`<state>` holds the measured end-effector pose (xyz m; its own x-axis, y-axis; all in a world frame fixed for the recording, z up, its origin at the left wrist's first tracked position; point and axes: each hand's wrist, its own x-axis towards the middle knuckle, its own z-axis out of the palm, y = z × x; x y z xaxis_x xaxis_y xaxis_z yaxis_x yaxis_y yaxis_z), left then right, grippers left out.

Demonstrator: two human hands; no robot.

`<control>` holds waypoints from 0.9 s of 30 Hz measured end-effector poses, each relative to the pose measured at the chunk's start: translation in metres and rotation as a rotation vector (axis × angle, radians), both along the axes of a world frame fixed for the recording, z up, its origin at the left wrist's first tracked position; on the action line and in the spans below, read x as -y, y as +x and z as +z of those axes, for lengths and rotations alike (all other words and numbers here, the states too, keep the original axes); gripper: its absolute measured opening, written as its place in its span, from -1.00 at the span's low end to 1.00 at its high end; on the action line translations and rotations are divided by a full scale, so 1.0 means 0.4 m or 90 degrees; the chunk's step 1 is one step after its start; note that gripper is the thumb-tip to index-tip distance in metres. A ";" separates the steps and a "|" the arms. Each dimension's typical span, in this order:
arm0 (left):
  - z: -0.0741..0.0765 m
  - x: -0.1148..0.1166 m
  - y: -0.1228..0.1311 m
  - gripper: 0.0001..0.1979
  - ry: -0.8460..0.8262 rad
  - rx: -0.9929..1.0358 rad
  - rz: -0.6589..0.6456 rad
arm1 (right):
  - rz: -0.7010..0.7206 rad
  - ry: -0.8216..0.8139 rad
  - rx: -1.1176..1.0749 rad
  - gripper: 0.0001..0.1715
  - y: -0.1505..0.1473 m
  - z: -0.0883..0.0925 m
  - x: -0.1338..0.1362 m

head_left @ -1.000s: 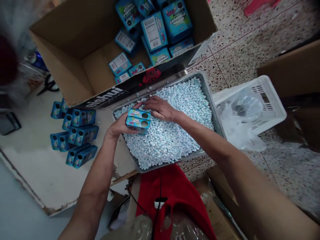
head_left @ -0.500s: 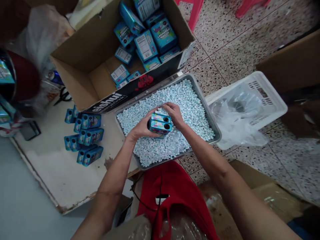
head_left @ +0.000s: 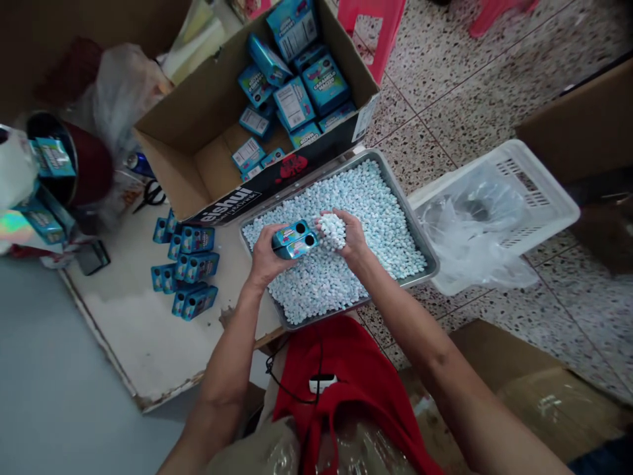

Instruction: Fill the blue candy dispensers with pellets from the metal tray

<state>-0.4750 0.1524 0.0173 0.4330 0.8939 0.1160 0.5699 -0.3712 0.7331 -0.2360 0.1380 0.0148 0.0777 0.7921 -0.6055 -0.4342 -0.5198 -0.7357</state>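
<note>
- Change: right hand [head_left: 355, 239], knuckles-up half a second ago, now shows palm-up above the tray [head_left: 406, 210], fingers curled into a cup under a heap of pale-blue pellets [head_left: 333, 231].
- Meaning, my judgement: scooping done for this round; handful not yet put anywhere.
- Left hand [head_left: 266, 258]: over the tray's left part, clasping a pair of blue cartons [head_left: 298, 249] between thumb and fingers.
- Cartons: side by side above the tray, dark round holes toward the right hand, just beside the heap; contact unclear.
- Left of the tray: more cartons [head_left: 198, 266] standing in a cluster.
</note>
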 end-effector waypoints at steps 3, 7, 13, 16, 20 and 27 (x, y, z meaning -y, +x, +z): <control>-0.017 0.003 -0.007 -0.25 0.016 0.005 0.021 | -0.060 0.057 0.015 -0.30 -0.039 0.073 0.011; -0.020 0.015 0.012 -0.28 0.028 0.056 -0.007 | -0.050 0.187 0.173 -0.19 -0.088 0.158 0.021; -0.019 0.031 0.010 -0.31 -0.040 0.088 -0.014 | -0.048 0.260 0.251 -0.22 -0.130 0.198 0.016; -0.022 0.034 -0.007 -0.29 -0.042 0.100 -0.004 | -0.039 0.306 0.251 -0.28 -0.137 0.200 0.013; -0.032 0.030 -0.021 -0.27 -0.046 0.104 -0.012 | -0.027 0.357 0.230 -0.28 -0.149 0.188 0.010; -0.061 0.019 -0.027 -0.21 -0.046 0.104 0.044 | 0.033 0.526 0.233 -0.40 -0.185 0.145 0.038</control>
